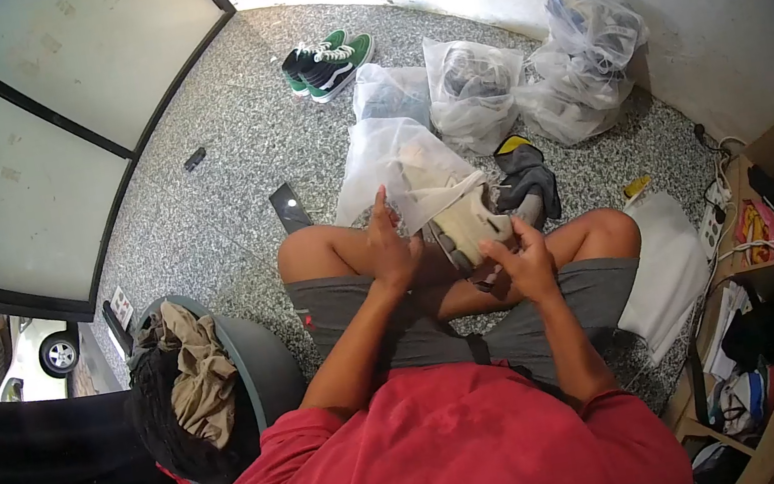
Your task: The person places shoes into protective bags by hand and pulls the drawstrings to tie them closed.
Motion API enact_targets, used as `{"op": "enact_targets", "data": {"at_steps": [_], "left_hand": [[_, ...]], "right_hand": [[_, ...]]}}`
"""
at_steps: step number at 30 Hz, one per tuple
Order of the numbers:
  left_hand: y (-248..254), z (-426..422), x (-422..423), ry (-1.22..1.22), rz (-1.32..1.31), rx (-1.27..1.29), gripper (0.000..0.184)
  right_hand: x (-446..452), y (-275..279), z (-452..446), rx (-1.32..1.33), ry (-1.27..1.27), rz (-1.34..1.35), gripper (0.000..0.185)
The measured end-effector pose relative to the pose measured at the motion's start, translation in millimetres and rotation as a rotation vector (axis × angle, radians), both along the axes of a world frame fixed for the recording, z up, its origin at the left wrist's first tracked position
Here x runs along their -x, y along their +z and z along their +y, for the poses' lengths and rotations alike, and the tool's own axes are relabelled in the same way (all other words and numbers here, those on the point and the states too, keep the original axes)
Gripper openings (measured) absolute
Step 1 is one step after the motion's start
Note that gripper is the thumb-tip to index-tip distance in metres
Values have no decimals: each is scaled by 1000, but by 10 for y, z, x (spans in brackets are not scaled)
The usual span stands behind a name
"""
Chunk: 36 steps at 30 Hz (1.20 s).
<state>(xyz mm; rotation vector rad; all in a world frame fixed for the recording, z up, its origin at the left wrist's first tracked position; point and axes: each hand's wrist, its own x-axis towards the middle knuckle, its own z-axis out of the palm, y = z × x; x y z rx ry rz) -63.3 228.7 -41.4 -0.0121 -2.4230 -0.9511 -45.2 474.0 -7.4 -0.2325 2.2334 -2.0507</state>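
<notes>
While sitting cross-legged on the speckled floor, holds a cream shoe between the knees, at the near edge of a translucent white bag. With the right hand, pinches the shoe's near end between thumb and fingers. With the left hand, points the index finger upward beside the bag; cannot tell whether the other fingers grip anything. Has a grey-and-yellow cloth near the shoe.

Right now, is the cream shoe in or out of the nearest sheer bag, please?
At least partly out: the cream shoe shows bare beyond the bag, at the right hand; whether any lies inside, I cannot tell.
</notes>
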Motion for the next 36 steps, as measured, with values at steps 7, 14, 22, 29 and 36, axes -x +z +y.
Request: {"op": "enact_targets", "data": {"at_steps": [7,14,22,29,36], "left_hand": [[-129,216,312,-29,-45,-170,87],[200,525,166,-199,-57,-107,84],[538,401,-147,-216,49,-194,80],[261,369,287,-67,30,-372,68],[123,457,214,-98,144,-297,54]], "right_hand": [[46,-26,290,651,-179,-267,45],[99,134,425,933,-201,-211,55],[121,-79,450,902,-135,-255,55],[117,-210,395,800,-1,-317,60],[-31,-88,485,832,15,-295,62]]}}
